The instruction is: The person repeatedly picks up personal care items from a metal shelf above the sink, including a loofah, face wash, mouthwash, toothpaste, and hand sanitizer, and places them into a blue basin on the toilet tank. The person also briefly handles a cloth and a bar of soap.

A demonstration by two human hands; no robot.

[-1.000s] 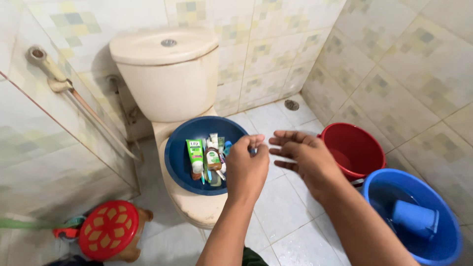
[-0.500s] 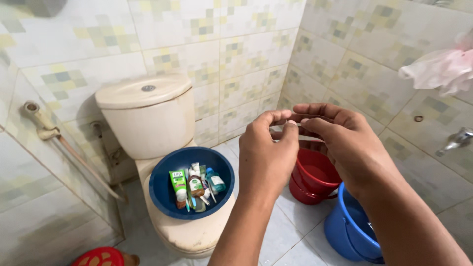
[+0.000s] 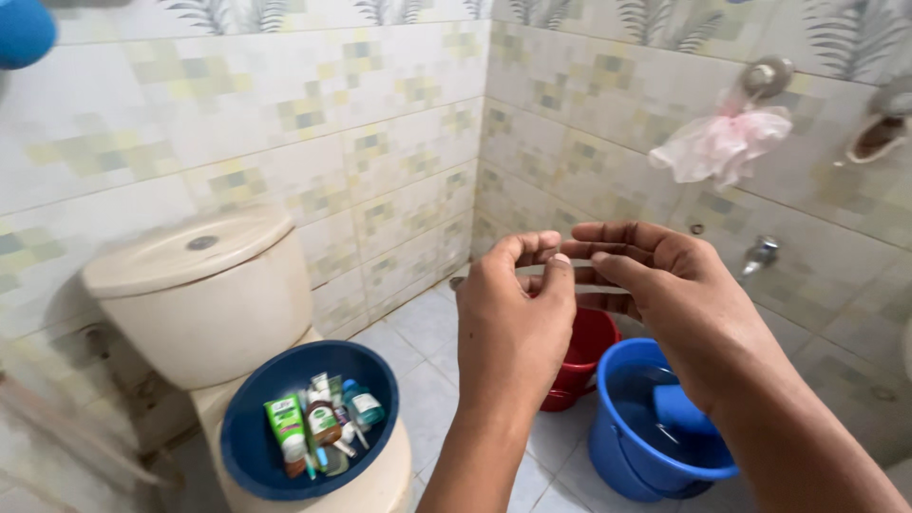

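Note:
My left hand [image 3: 518, 318] and my right hand [image 3: 670, 285] are raised together in mid-air, fingertips meeting in front of the tiled corner. The left thumb and fingers are pinched, and the right hand's fingers curve toward them. Whether something small sits between the fingertips is too fine to make out. Below and to the left, a dark blue basin [image 3: 249, 418] rests on the closed toilet seat. It holds a green tube [image 3: 284, 427], a small bottle [image 3: 363, 405] and other toiletries. Both hands are well above and to the right of the basin.
The cream toilet tank [image 3: 204, 294] stands against the left wall. On the floor under my hands are a red bucket [image 3: 587, 353] and a blue bucket [image 3: 638, 432] with a blue dipper [image 3: 680, 408] in it. A pink plastic cap [image 3: 722, 144] hangs above a wall tap [image 3: 760, 255].
My hands rose from just over the basin to chest height and shifted right, over the buckets. The camera tilted up, bringing the wall, tap and pink cap into view.

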